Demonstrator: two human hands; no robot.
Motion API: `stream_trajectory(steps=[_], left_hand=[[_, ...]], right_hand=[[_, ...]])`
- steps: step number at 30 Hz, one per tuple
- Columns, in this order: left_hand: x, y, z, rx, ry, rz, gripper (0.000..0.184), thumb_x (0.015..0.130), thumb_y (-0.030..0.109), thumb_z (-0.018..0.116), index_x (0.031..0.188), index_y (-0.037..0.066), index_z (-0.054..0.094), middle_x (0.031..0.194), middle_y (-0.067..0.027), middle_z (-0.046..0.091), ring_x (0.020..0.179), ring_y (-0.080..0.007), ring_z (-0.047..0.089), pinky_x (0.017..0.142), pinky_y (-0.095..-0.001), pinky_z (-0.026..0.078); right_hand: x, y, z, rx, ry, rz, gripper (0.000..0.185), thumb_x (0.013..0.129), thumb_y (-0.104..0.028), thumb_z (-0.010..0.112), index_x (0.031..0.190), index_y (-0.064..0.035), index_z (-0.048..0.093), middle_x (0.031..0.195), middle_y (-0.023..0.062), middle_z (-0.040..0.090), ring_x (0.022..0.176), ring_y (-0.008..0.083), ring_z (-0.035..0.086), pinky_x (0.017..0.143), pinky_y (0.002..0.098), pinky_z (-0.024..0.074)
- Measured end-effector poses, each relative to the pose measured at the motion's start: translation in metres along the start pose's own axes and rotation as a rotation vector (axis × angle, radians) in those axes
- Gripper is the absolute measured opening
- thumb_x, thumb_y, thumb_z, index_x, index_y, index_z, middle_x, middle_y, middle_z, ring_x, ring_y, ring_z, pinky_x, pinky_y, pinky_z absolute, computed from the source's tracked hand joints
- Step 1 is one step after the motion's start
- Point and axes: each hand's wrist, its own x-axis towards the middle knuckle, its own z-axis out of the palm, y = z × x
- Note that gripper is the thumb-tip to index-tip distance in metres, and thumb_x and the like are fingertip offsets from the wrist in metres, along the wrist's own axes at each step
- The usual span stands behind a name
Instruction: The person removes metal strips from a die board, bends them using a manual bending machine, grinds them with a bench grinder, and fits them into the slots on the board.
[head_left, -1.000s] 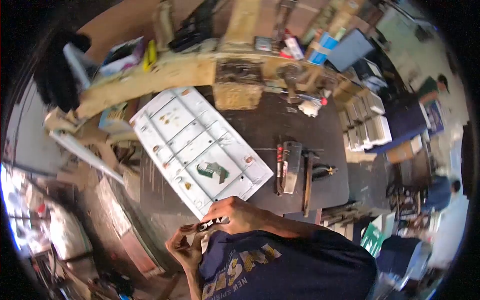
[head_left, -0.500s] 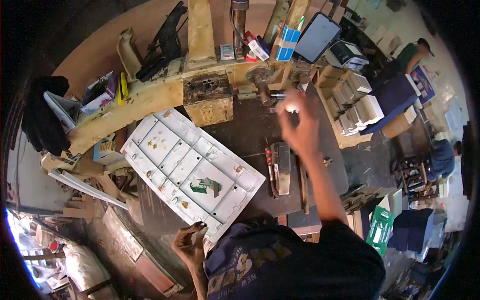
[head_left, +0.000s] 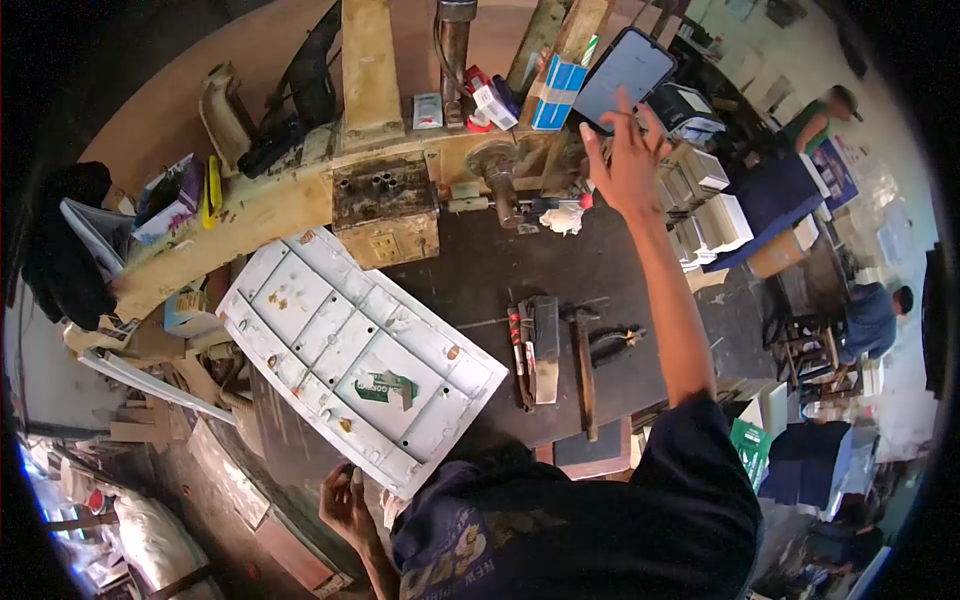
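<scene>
My right hand (head_left: 630, 165) is raised at the upper right with its fingers spread, holding nothing. It overlaps the lower edge of a dark-screened tablet (head_left: 622, 80); I cannot tell whether it touches it. Left of that wrist, a crumpled white wad (head_left: 562, 219) lies beside a thin tool with a red end (head_left: 585, 201). My left hand (head_left: 347, 508) is low, beside the near edge of a white ribbed panel (head_left: 375, 335). Its fingers are curled together, and anything between them is too small to make out. A green printed piece (head_left: 385, 387) lies on the panel.
A hammer (head_left: 584, 380), a dark block (head_left: 544, 350), red-handled pliers (head_left: 520, 350) and a small brush-like item (head_left: 615, 343) lie on the dark table (head_left: 470, 290). Behind stands a stained metal block (head_left: 385, 210). White boxes (head_left: 720, 225) are stacked at right. Two people work farther off.
My right hand has let go of the white wad and moved up and right towards the tablet, its fingers opening. My left hand has shifted slightly down and left as the view turned.
</scene>
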Motion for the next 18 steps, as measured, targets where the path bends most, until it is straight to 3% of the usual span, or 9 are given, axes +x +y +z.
stream_trajectory(steps=[4,6,8,9,10,11,12,15,18], left_hand=[[-0.004,-0.016,-0.011,-0.058,0.014,-0.011,0.025,0.084,0.002,0.076,0.106,-0.004,0.065,0.100,-0.0093,0.068,0.090,-0.0153,0.063,0.081,-0.0280,0.051],[-0.002,-0.034,-0.018,0.046,0.072,-0.036,0.024,0.086,0.002,0.073,0.107,-0.004,0.065,0.102,-0.0116,0.068,0.093,-0.0177,0.065,0.084,-0.0308,0.053],[-0.002,-0.052,-0.023,-0.087,0.095,0.040,0.023,0.088,0.002,0.069,0.110,-0.005,0.065,0.105,-0.0138,0.068,0.098,-0.0218,0.066,0.086,-0.0353,0.056],[-0.002,-0.062,-0.032,-0.041,0.035,0.023,0.029,0.093,0.001,0.061,0.117,-0.014,0.057,0.115,-0.0227,0.064,0.108,-0.0353,0.065,0.098,-0.0416,0.055],[-0.002,-0.053,-0.026,-0.084,0.168,-0.175,0.023,0.088,0.000,0.067,0.110,-0.007,0.064,0.111,-0.0160,0.066,0.103,-0.0262,0.066,0.087,-0.0381,0.057],[-0.001,-0.038,-0.022,-0.163,0.213,-0.310,0.024,0.086,0.001,0.070,0.109,-0.005,0.066,0.111,-0.0139,0.067,0.103,-0.0233,0.065,0.088,-0.0358,0.056],[0.000,-0.058,-0.033,0.122,0.154,-0.156,0.023,0.084,0.002,0.074,0.105,-0.004,0.068,0.108,-0.0109,0.068,0.102,-0.0201,0.065,0.087,-0.0337,0.054],[0.012,-0.080,-0.037,0.252,0.099,-0.066,0.023,0.081,-0.004,0.074,0.103,-0.002,0.072,0.103,-0.0087,0.073,0.096,-0.0154,0.067,0.086,-0.0322,0.054],[0.015,-0.086,-0.030,0.208,0.021,-0.071,0.028,0.076,-0.008,0.075,0.103,0.000,0.073,0.101,-0.0070,0.074,0.092,-0.0145,0.069,0.082,-0.0315,0.055]], right_hand=[[-0.012,-0.009,-0.021,0.199,0.231,0.080,0.029,0.095,-0.028,0.062,0.112,-0.0048,0.059,0.129,0.0111,0.061,0.127,0.0341,0.040,0.101,0.0533,0.0288],[-0.039,-0.014,-0.029,0.254,0.288,0.109,0.022,0.090,-0.020,0.064,0.106,-0.0052,0.062,0.116,0.0115,0.067,0.112,0.0302,0.056,0.099,0.0503,0.0358],[-0.090,-0.021,-0.014,0.412,0.127,0.164,0.023,0.085,-0.016,0.067,0.106,-0.0064,0.065,0.102,0.0103,0.071,0.096,0.0264,0.065,0.094,0.0472,0.0442],[-0.117,-0.029,-0.010,0.524,-0.116,0.381,0.027,0.086,-0.022,0.069,0.108,-0.0069,0.066,0.096,0.0101,0.072,0.096,0.0268,0.066,0.093,0.0471,0.0465],[-0.145,-0.048,-0.011,0.618,-0.409,0.586,0.032,0.086,-0.028,0.071,0.110,-0.0075,0.066,0.091,0.0098,0.072,0.096,0.0273,0.067,0.091,0.0471,0.0489],[-0.161,-0.073,-0.012,0.569,-0.584,0.637,0.043,0.086,-0.038,0.071,0.113,-0.0055,0.065,0.097,0.0123,0.072,0.100,0.0286,0.066,0.091,0.0464,0.0497],[-0.170,-0.093,-0.012,0.495,-0.747,0.665,0.055,0.086,-0.049,0.070,0.117,-0.0035,0.065,0.102,0.0148,0.071,0.104,0.0300,0.066,0.091,0.0458,0.0506],[-0.214,-0.116,0.001,0.257,-1.111,0.613,0.081,0.082,-0.068,0.064,0.123,0.0022,0.060,0.114,0.0232,0.066,0.108,0.0351,0.064,0.092,0.0464,0.0501],[-0.246,-0.120,0.020,0.155,-1.076,0.420,0.097,0.080,-0.070,0.064,0.135,0.0072,0.047,0.132,0.0294,0.052,0.120,0.0427,0.055,0.096,0.0500,0.0490]])
